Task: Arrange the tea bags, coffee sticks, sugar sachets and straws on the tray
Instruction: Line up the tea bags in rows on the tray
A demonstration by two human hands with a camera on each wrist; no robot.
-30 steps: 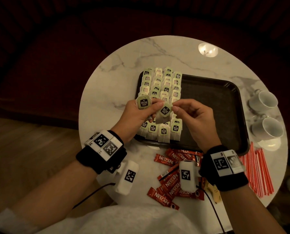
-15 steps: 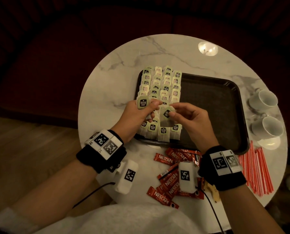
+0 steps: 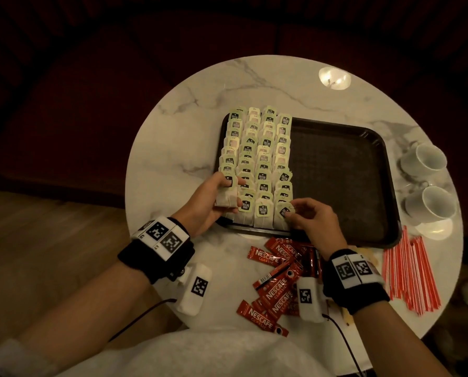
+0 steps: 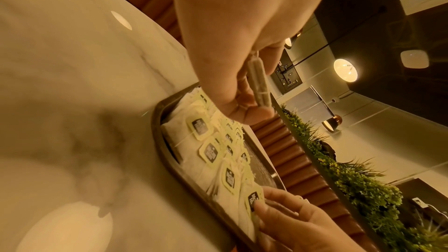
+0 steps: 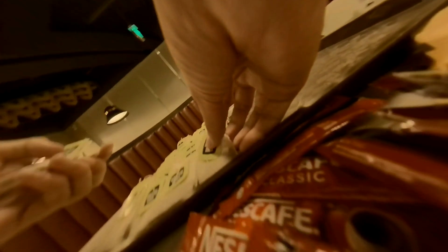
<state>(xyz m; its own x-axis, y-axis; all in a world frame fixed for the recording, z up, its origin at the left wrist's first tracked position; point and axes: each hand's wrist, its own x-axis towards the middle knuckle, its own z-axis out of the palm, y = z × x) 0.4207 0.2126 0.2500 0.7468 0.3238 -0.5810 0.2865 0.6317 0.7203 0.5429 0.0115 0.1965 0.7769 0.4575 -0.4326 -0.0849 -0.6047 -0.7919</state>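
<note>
Four columns: tea bags [image 3: 258, 164] fill the tray's [image 3: 344, 170] left side.
Left hand [image 3: 209, 201]: grips a spare tea bag [image 3: 227, 195] at the tray's near-left corner.
Right hand [image 3: 313, 221]: pinches the tag of the last bag [image 3: 282, 217] by the near rim.
Coffee sticks [image 3: 277, 284]: table's near edge.

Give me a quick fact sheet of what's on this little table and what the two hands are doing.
table: round marble top
tray: dark, left part filled with rows of tea bags, right part bare
left hand: holds a tea bag above the tray's near left corner
right hand: pinches the tag of the nearest bag in the rightmost row
coffee sticks: red, off the tray
straws: red, right of tray
cups: two white
</note>
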